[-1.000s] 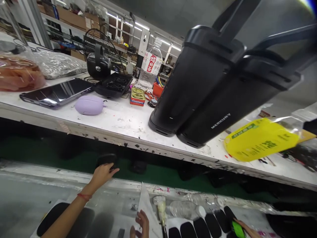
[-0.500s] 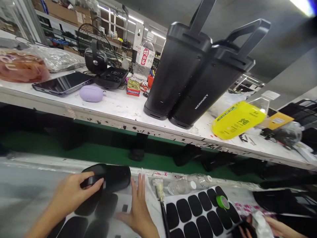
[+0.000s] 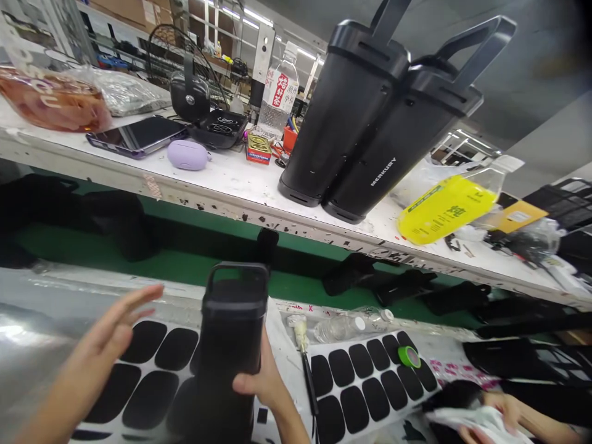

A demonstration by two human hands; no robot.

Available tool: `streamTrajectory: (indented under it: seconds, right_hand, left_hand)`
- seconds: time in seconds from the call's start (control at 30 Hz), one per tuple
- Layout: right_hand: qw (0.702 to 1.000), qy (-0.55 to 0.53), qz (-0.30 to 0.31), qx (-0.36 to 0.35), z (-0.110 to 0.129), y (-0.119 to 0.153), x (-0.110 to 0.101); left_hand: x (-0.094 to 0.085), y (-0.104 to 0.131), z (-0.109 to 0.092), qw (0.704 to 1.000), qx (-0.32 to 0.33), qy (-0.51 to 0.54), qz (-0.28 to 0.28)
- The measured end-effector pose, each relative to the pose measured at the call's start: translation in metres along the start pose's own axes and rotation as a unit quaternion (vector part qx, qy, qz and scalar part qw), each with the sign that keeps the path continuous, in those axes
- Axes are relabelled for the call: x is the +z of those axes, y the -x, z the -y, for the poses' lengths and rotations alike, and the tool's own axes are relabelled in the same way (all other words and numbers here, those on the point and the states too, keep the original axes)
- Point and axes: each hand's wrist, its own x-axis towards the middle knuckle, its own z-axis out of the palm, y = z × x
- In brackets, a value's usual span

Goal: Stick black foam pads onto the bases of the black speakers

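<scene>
A tall black housing with a loop handle on top (image 3: 229, 345) stands upright near the lower middle of the head view. Wrapped round its right side and lower body is my right hand (image 3: 263, 376), thumb across the front. My left hand (image 3: 108, 333) is off to the left of the housing, touching nothing, with its fingers spread apart. Beneath and beside the housing lies a white sheet with black rounded pads (image 3: 150, 399); the housing hides part of it.
Two black MERKURY housings (image 3: 361, 129) stand on the white shelf (image 3: 222, 191). Right of my hands are a brush (image 3: 305, 364), clear bottles (image 3: 340, 328), another pad sheet (image 3: 365, 385) and green tape (image 3: 409, 356). Another person's hands (image 3: 504, 410) hold a white cloth at lower right.
The black housing has gone from lying tilted to upright. My left hand has let go of its handle and moved left. My right hand now grips its body. The view has shifted slightly.
</scene>
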Motion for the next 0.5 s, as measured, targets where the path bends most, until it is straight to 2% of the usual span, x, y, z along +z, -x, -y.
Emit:
streamTrajectory:
  seconds: [0.03, 0.1, 0.17, 0.23, 0.3, 0.37, 0.5]
  right_hand:
    - [0.999, -0.036, -0.009, 0.008, -0.001, 0.000, -0.001]
    - [0.995, -0.085, -0.036, 0.034, -0.005, 0.003, -0.002]
    - [0.989, -0.118, -0.064, 0.063, -0.012, 0.010, -0.002]
    - [0.982, -0.143, -0.085, 0.089, -0.017, 0.017, 0.000]
    - [0.976, -0.159, -0.108, 0.103, -0.018, 0.024, 0.003]
    - [0.971, -0.167, -0.128, 0.116, -0.015, 0.026, 0.005]
    - [0.943, -0.172, -0.139, 0.250, -0.010, 0.020, 0.006]
  left_hand:
    - [0.009, 0.012, 0.019, 0.999, -0.027, 0.023, 0.022]
    - [0.034, 0.041, 0.046, 0.988, -0.071, 0.067, 0.123]
    - [0.060, 0.072, 0.050, 0.972, -0.088, 0.116, 0.184]
    - [0.078, 0.095, 0.035, 0.967, -0.096, 0.127, 0.197]
    - [0.083, 0.109, 0.015, 0.965, -0.100, 0.148, 0.193]
    - [0.080, 0.115, 0.002, 0.964, -0.103, 0.145, 0.197]
    - [0.065, 0.121, 0.002, 0.970, -0.099, 0.082, 0.205]
